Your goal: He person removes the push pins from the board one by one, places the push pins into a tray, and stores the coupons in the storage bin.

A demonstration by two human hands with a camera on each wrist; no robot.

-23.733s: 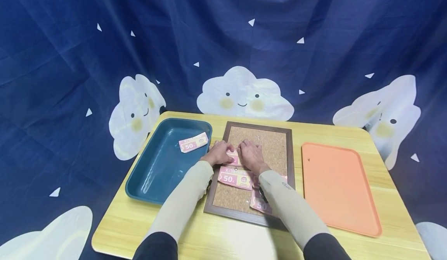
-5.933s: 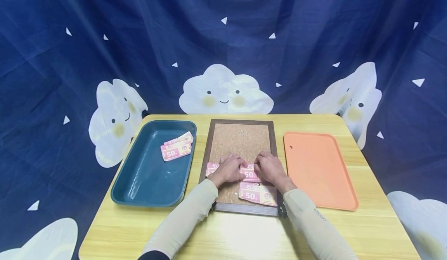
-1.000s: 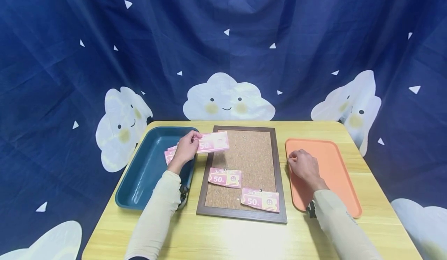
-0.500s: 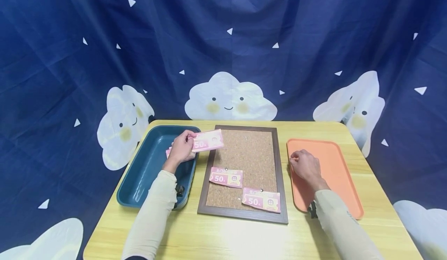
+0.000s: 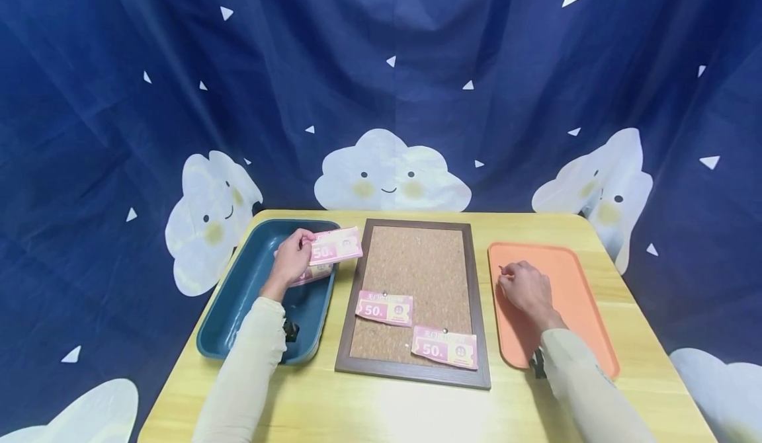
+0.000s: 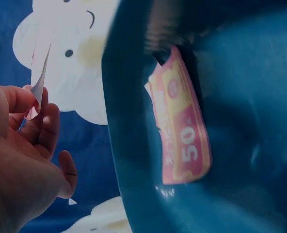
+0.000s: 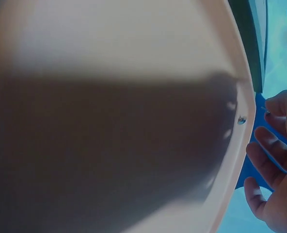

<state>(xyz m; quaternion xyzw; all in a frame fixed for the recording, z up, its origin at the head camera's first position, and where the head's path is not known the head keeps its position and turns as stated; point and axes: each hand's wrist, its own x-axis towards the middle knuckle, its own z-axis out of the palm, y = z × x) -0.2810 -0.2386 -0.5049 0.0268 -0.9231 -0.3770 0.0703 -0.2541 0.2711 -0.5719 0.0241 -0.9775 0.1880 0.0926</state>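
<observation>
My left hand (image 5: 292,258) pinches a pink paper coupon (image 5: 343,243) marked 50 over the right side of the blue bin (image 5: 221,317); the left wrist view catches it nearly edge-on between thumb and fingers. Below it, pink coupons (image 6: 182,131) lie overlapped inside the bin. Over the left part of the orange tray (image 5: 574,297), my right hand (image 5: 526,289) pinches a tiny metal thumbtack (image 7: 267,112) between thumb and forefinger. Another small shiny tack (image 7: 242,120) sits by the tray's rim in the right wrist view.
Between bin and tray lies a brown-framed cork board (image 5: 423,258). Two coupons stay fixed on its lower part, one at left (image 5: 384,309) and one at lower right (image 5: 445,348), each tacked at its top edge. A wooden table (image 5: 393,410) carries everything.
Earlier, both hands worked at a coupon on the board; it is off now. Over the last second, my left hand carried a coupon left over the bin, while my right hand barely shifted.
</observation>
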